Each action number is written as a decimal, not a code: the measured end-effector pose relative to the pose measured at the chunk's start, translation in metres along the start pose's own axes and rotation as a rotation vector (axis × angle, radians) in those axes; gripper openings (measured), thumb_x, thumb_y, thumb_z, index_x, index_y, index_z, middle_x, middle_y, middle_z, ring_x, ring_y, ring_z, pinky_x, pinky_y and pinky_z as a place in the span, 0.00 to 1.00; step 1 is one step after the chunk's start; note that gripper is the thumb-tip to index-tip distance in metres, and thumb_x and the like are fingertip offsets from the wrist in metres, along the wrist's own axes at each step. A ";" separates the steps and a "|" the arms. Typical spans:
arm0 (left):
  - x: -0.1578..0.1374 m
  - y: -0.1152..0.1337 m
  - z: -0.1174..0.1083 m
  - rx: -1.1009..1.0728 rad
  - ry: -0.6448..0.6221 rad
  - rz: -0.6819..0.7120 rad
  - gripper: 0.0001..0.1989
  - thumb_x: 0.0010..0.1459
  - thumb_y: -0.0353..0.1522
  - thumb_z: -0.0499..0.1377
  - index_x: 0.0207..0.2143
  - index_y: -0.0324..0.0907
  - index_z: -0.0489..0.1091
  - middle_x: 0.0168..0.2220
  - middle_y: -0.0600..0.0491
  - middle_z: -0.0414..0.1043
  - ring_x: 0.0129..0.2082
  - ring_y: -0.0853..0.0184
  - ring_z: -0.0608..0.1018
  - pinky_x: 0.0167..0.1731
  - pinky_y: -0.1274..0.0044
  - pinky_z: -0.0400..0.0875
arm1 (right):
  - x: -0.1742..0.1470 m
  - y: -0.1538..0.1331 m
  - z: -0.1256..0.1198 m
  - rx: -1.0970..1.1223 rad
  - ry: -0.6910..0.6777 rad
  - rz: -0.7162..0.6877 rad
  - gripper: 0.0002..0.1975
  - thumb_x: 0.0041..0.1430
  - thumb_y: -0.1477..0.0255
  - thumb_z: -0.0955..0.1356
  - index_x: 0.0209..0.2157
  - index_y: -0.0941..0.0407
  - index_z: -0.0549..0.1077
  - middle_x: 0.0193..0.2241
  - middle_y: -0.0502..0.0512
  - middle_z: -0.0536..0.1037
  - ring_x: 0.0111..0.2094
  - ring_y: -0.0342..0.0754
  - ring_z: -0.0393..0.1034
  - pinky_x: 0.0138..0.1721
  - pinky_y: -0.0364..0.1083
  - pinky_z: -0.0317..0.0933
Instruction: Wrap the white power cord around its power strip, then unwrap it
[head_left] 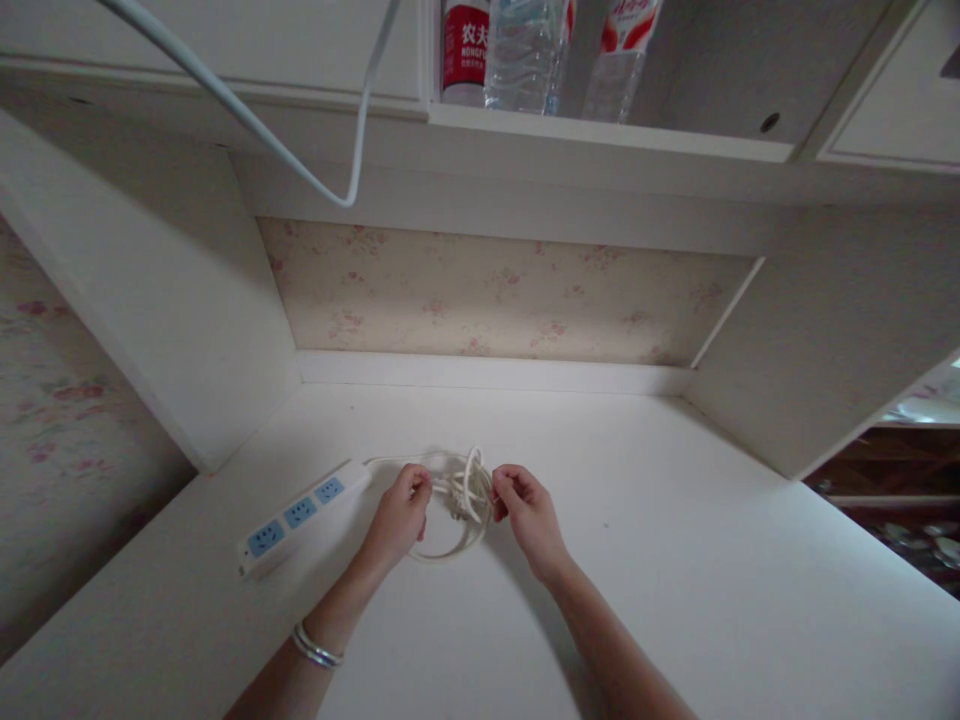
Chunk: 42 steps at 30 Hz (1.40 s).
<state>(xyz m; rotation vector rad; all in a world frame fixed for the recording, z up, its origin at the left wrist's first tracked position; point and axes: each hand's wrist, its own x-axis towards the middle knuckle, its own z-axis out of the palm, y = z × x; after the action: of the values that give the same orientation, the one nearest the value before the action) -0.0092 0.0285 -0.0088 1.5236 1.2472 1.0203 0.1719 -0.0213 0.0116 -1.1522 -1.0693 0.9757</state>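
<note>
A white power strip [300,513] with three blue sockets lies at an angle on the left of the white desk. Its white cord [471,485] runs from the strip's far end into a tangled coil between my hands. My left hand [407,507], with a silver bangle on the wrist, is closed in a pinch at the coil's left side. At the right side of the coil, my right hand [527,515] pinches a strand of the cord between thumb and fingers. A loop of cord hangs down near the desk between both hands.
Overhead, a shelf [615,132] holds several plastic bottles [525,55]. A pale cable [300,165] dangles in front of the cabinet at upper left. White side panels stand left and right, and floral wallpaper [480,300] covers the back.
</note>
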 end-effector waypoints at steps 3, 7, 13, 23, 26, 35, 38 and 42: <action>0.005 -0.010 -0.002 0.180 0.005 0.014 0.09 0.57 0.32 0.46 0.35 0.43 0.64 0.28 0.57 0.68 0.15 0.73 0.68 0.17 0.80 0.60 | 0.000 0.002 -0.002 -0.017 0.008 0.000 0.13 0.55 0.59 0.66 0.30 0.56 0.70 0.21 0.47 0.69 0.21 0.42 0.64 0.25 0.42 0.58; 0.002 -0.007 -0.008 0.530 0.057 0.338 0.13 0.50 0.21 0.48 0.28 0.42 0.69 0.34 0.52 0.70 0.36 0.67 0.73 0.39 0.75 0.65 | 0.003 0.005 -0.009 -0.147 0.076 0.006 0.13 0.55 0.60 0.65 0.29 0.56 0.70 0.21 0.48 0.69 0.21 0.42 0.63 0.24 0.41 0.57; -0.012 0.013 -0.011 0.717 -0.074 0.405 0.14 0.50 0.21 0.50 0.23 0.43 0.71 0.29 0.55 0.73 0.32 0.68 0.73 0.35 0.77 0.63 | 0.004 0.000 -0.023 -0.433 -0.046 -0.048 0.11 0.55 0.62 0.64 0.29 0.56 0.72 0.23 0.49 0.72 0.25 0.43 0.64 0.27 0.41 0.56; -0.030 0.035 -0.017 0.773 -0.538 0.550 0.04 0.51 0.32 0.58 0.25 0.45 0.71 0.27 0.57 0.73 0.29 0.68 0.72 0.30 0.79 0.59 | 0.002 -0.005 -0.040 -0.763 -0.451 -0.264 0.06 0.52 0.67 0.69 0.30 0.55 0.74 0.28 0.50 0.74 0.30 0.43 0.66 0.31 0.40 0.56; -0.031 0.031 -0.013 0.768 -0.571 0.542 0.03 0.51 0.34 0.58 0.26 0.44 0.69 0.30 0.57 0.73 0.31 0.67 0.73 0.31 0.78 0.60 | 0.004 -0.001 -0.038 -0.799 -0.346 -0.287 0.09 0.56 0.65 0.66 0.27 0.55 0.73 0.25 0.50 0.73 0.28 0.44 0.65 0.30 0.41 0.56; -0.032 0.021 -0.003 0.647 -0.430 0.345 0.11 0.63 0.33 0.44 0.33 0.44 0.64 0.28 0.54 0.71 0.27 0.67 0.72 0.27 0.77 0.57 | -0.002 0.009 -0.012 -0.669 0.002 -0.286 0.12 0.61 0.62 0.61 0.37 0.55 0.71 0.26 0.51 0.74 0.25 0.43 0.67 0.28 0.40 0.59; -0.033 0.021 0.004 0.492 -0.397 0.300 0.13 0.64 0.35 0.43 0.29 0.43 0.61 0.25 0.56 0.67 0.25 0.69 0.69 0.25 0.78 0.56 | -0.004 0.009 -0.008 -0.605 0.022 -0.281 0.13 0.62 0.62 0.60 0.42 0.54 0.70 0.31 0.52 0.75 0.27 0.43 0.68 0.27 0.40 0.61; -0.031 0.022 0.012 0.344 -0.324 0.284 0.14 0.63 0.36 0.44 0.27 0.42 0.61 0.23 0.57 0.64 0.24 0.69 0.68 0.26 0.78 0.57 | -0.007 0.009 -0.005 -0.533 -0.038 -0.294 0.15 0.62 0.64 0.60 0.47 0.53 0.70 0.36 0.54 0.75 0.28 0.43 0.69 0.28 0.40 0.63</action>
<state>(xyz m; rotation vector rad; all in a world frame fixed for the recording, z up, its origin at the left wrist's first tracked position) 0.0034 -0.0058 0.0071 2.0857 1.0290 0.7130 0.1749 -0.0281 0.0015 -1.3516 -1.5358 0.4914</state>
